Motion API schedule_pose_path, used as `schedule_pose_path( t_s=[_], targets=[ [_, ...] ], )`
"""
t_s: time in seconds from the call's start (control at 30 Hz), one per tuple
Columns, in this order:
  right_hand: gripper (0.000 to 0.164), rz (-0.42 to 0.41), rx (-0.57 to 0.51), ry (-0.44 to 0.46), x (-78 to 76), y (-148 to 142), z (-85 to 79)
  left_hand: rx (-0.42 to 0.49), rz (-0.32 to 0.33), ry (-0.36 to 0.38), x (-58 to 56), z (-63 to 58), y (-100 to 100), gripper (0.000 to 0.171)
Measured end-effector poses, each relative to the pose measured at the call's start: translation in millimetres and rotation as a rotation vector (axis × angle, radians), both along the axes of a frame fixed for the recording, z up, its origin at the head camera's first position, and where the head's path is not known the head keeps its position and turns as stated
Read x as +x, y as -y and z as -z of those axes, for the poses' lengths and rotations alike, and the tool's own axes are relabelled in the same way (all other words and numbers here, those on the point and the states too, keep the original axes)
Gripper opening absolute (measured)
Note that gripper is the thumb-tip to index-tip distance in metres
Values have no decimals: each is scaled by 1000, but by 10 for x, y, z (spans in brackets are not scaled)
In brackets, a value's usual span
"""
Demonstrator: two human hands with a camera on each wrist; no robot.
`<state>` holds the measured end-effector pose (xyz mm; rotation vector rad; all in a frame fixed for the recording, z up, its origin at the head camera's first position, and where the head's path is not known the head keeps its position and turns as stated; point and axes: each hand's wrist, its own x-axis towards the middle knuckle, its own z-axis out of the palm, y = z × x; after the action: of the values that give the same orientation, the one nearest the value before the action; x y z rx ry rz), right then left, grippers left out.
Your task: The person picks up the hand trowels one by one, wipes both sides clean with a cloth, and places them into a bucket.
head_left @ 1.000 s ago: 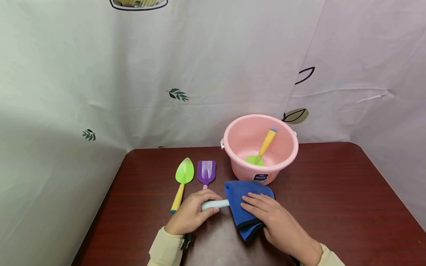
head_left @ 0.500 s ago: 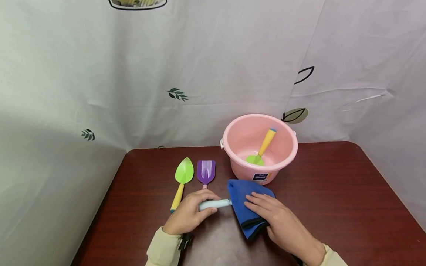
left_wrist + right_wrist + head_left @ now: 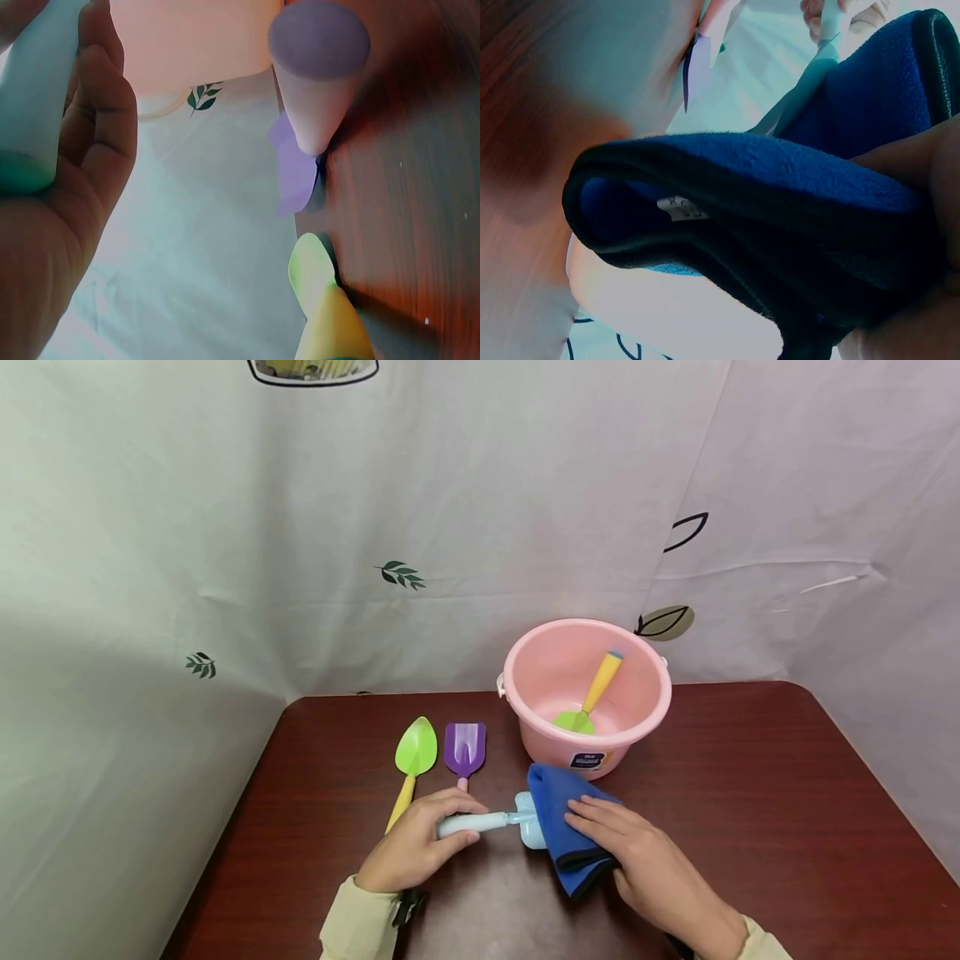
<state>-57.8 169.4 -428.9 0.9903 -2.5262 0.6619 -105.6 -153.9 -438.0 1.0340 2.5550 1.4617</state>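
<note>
Both grip: left hand (image 3: 412, 845) curled round a light-blue shovel (image 3: 487, 822), right hand (image 3: 647, 853) pinching a blue cloth (image 3: 558, 814).

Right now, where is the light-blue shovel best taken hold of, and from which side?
By its pale handle, I'd say, coming from the left, as the left hand does. The handle is straight and rounded and points left, while the blue cloth in the right hand covers part of the blade at the other end, so the right looks the poorer approach.
</note>
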Motion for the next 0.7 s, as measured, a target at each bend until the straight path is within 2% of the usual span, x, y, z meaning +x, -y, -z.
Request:
schedule_pose_path(
  t_s=[0.47,0.7],
  targets=[
    [79,1,-15,-25,-17,-84,18,22,13,25,10,-12,140,29],
    [79,32,-9,-10,-17,-138,2,41,28,36,2,-60,191,30]
  ],
)
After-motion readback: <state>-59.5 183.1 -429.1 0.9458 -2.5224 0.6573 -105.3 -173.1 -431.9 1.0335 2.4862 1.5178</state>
